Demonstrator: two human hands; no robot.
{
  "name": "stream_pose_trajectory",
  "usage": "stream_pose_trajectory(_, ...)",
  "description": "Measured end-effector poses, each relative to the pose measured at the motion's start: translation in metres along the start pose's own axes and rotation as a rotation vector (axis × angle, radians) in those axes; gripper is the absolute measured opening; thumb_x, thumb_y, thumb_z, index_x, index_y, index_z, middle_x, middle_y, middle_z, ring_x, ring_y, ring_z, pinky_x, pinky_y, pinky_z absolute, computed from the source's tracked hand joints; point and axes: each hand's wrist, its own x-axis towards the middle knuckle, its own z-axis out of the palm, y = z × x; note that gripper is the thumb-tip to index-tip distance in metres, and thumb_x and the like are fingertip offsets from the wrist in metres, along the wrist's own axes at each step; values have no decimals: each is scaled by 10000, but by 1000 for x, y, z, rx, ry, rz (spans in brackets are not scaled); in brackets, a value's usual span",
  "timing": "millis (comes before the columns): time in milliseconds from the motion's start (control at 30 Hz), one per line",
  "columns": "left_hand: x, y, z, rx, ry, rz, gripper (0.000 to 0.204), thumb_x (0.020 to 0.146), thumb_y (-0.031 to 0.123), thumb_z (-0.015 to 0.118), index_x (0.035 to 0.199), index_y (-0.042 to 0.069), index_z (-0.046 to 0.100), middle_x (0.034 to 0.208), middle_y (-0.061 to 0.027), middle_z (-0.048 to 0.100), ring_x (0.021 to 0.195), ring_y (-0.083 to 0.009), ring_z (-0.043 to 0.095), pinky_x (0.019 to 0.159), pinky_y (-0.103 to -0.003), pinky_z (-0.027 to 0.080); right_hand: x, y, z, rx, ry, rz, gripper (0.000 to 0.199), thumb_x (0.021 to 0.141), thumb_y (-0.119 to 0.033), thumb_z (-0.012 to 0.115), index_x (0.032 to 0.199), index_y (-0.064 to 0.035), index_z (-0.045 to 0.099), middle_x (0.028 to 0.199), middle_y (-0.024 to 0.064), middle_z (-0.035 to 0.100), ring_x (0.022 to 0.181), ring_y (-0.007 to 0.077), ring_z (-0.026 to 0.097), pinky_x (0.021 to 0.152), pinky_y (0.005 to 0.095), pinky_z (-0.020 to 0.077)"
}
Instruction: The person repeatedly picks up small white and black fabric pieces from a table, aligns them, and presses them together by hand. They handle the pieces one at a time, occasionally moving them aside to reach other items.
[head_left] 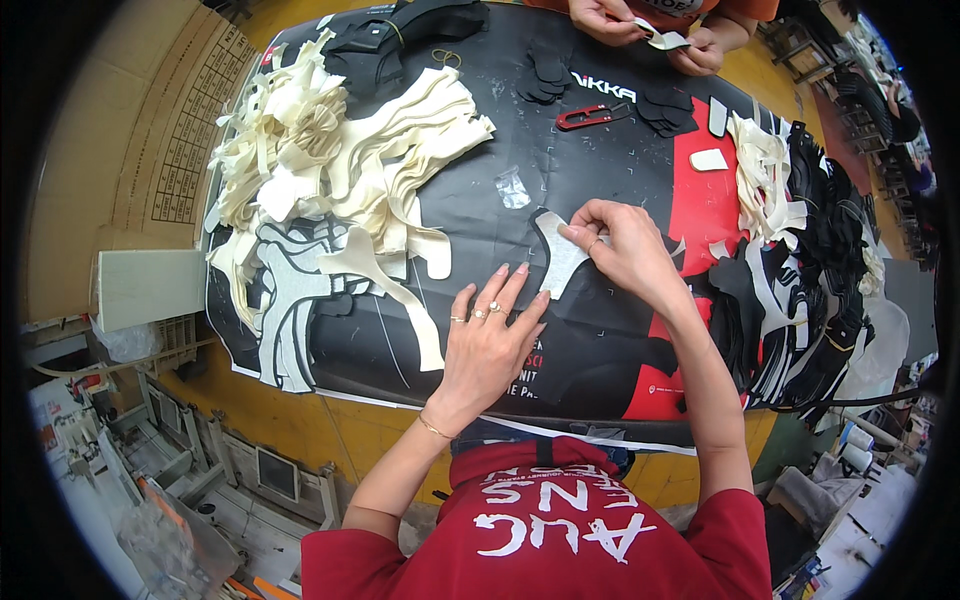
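A light grey Y-shaped fabric piece with a black edge (563, 262) lies on the black-and-red table cover (470, 245). My right hand (628, 248) pinches its upper right arm between thumb and fingers. My left hand (488, 335) rests flat with fingers spread, its index fingertip at the lower end of the piece. Left of that hand, a long cream strip (415, 310) hangs down from a stack of similar grey pieces (295, 290). Beyond them lies a layered pile of cream cut pieces (400, 160).
Across the table, a co-worker's hands (655, 40) hold a small white piece. Red thread snips (595, 117), a small clear plastic bag (512, 188) and black pieces (665, 110) lie between. Black and cream piles (770, 190) line the right edge; a cardboard box (150, 140) stands left.
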Motion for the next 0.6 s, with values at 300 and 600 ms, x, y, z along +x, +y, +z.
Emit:
stream_pose_trajectory(300, 0, 1, 1, 5, -11, -1, 408, 901, 218, 714, 1302, 159, 664, 1463, -132, 520, 1359, -309, 477, 1080, -500, 353, 0, -4, 0, -53, 1, 7, 273, 904, -291, 725, 915, -19, 734, 834, 159, 738, 796, 339, 717, 717, 444, 534)
stream_pose_trajectory(600, 17, 0, -13, -64, -78, 27, 607, 905, 276, 708, 1442, 74, 507, 1547, -154, 429, 1434, -326, 396, 1155, -515, 277, -1, 0, 3, -94, 25, -39, 253, 895, -292, 726, 905, -39, 732, 881, 137, 736, 829, 334, 713, 726, 453, 539)
